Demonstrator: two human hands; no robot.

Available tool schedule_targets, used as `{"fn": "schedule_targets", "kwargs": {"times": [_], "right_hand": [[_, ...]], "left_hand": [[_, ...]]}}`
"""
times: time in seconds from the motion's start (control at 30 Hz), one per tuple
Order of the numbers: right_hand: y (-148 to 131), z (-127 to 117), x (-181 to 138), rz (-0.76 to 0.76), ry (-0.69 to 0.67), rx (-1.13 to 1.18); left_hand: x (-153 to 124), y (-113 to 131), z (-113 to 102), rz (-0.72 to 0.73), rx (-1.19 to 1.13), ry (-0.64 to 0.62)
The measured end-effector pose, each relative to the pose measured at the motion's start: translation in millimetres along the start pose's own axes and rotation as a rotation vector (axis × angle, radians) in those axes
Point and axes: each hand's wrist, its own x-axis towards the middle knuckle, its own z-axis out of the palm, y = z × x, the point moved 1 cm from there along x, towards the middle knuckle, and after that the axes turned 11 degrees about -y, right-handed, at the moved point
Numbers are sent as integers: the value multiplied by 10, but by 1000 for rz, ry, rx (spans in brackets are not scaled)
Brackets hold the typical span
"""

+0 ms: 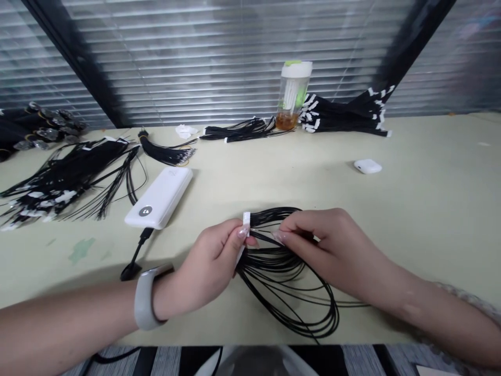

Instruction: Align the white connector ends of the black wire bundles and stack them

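Note:
A white multi-pin connector (246, 217) is pinched between the thumb and fingers of my left hand (213, 253). Many thin black wires (274, 251) run from the connector toward the right and curve round in loops above the table. Just right of the connector, my right hand (332, 245) pinches a thin black wire (263, 231) close to its end, thumb against forefinger. That wire's end points at the connector; whether it sits inside a slot I cannot tell. Some of the loops pass behind my right hand.
A white power bank (160, 197) with a black cable (135, 256) lies left. Black wire bundles (78, 172) cover the far left; more wire bundles (344, 112) lie along the blinds beside a drink bottle (293, 96). A white earbud case (368, 166) rests at right.

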Motion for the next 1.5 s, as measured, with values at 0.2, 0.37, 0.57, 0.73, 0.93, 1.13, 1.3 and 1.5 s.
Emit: {"fn": "schedule_targets", "kwargs": {"times": [0.2, 0.37, 0.57, 0.73, 0.93, 1.13, 1.3, 1.5], "right_hand": [[-15, 9, 27, 2, -12, 6], [-13, 13, 29, 10, -18, 14], [2, 22, 18, -51, -46, 9], [36, 63, 51, -115, -5, -45], [90, 69, 93, -111, -14, -72], [118, 1, 97, -143, -80, -130], [107, -83, 45, -245, 81, -282], [100, -206, -64, 74, -151, -397]], "left_hand": [[-21, 4, 10, 26, 9, -2], [-27, -6, 8, 26, -20, -19], [-32, 19, 14, 40, -7, -29], [-33, 57, 10, 65, 18, -77], [-17, 34, 15, 58, -28, -77], [-16, 13, 31, -28, -154, -90], [-17, 6, 8, -4, -106, 21], [4, -63, -9, -153, -339, 152]]}}
